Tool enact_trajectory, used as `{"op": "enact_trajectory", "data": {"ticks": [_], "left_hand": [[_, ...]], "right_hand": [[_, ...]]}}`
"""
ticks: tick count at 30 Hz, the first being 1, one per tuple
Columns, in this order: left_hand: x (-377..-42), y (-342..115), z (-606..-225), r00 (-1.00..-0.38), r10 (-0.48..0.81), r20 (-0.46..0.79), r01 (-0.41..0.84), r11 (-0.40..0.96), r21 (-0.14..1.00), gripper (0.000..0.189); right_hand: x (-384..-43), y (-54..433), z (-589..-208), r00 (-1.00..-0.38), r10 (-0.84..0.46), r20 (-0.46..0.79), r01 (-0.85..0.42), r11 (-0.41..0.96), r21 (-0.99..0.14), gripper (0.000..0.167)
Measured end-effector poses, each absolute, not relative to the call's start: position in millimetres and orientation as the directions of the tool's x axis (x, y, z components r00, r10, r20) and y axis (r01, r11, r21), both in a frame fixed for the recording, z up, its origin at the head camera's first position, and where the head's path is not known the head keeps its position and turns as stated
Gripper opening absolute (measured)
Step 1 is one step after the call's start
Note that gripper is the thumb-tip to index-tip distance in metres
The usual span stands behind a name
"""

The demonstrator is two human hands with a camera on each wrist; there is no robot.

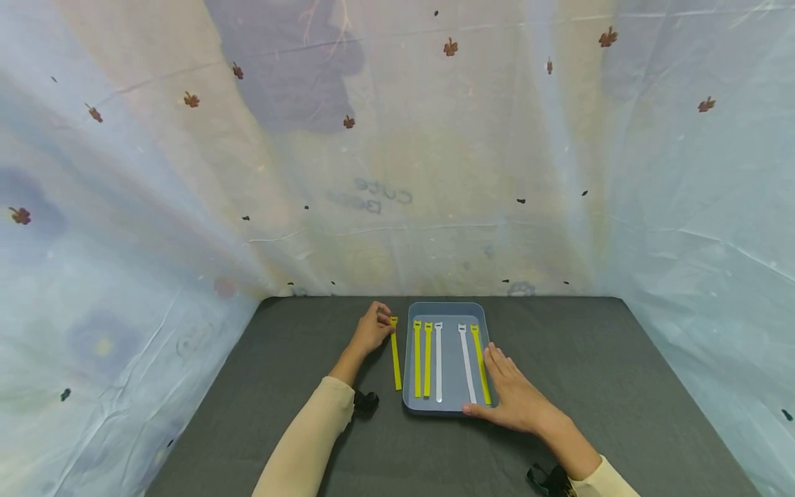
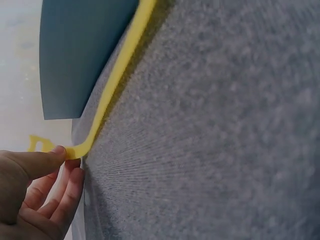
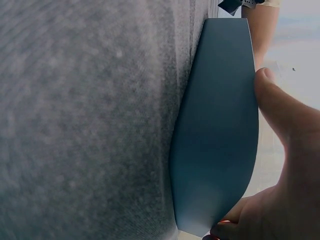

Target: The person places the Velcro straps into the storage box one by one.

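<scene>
Just left of the blue-grey tray (image 1: 452, 366), my left hand (image 1: 371, 328) pinches a yellow cable strap (image 1: 396, 362) near its slotted head, between thumb and fingers. In the left wrist view the yellow strap (image 2: 112, 90) bends up at the pinched end, while its long tail runs along the cloth beside the tray. My right hand (image 1: 518, 397) rests on the tray's near right corner, fingers straight along the right rim and thumb at the near rim. Inside the tray lie three yellow straps (image 1: 427, 362) and two white straps (image 1: 439, 366), lengthwise, with a wider gap between the white ones.
A dark grey cloth (image 1: 310, 345) covers the table under the tray. Pale patterned sheeting (image 1: 397, 152) hangs behind it and along both sides. Black wrist cameras (image 1: 366, 402) sit on both wrists, close over the table.
</scene>
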State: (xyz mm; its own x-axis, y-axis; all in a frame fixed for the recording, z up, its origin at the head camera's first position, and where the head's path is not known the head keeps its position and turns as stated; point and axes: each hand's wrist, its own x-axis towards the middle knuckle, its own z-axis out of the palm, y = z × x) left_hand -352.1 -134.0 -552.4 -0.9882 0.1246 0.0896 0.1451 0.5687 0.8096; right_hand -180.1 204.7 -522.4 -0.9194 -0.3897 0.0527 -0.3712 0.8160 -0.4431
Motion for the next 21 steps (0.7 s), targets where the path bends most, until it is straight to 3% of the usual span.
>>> {"op": "enact_trajectory", "data": {"ticks": [10, 21], "left_hand": [[-342.4, -138.7, -548.3, -0.985, 0.107, 0.132, 0.168, 0.49, 0.856, 0.018], [-334.5, -142.9, -527.3, -0.979, 0.11, 0.17, 0.2, 0.388, 0.9, 0.017]], "right_hand": [[-181.9, 205.8, -528.2, -0.922, -0.386, 0.043, -0.363, 0.819, -0.443, 0.131], [-182.7, 206.5, -529.3, -0.921, -0.386, 0.054, -0.368, 0.817, -0.444, 0.131]]}}
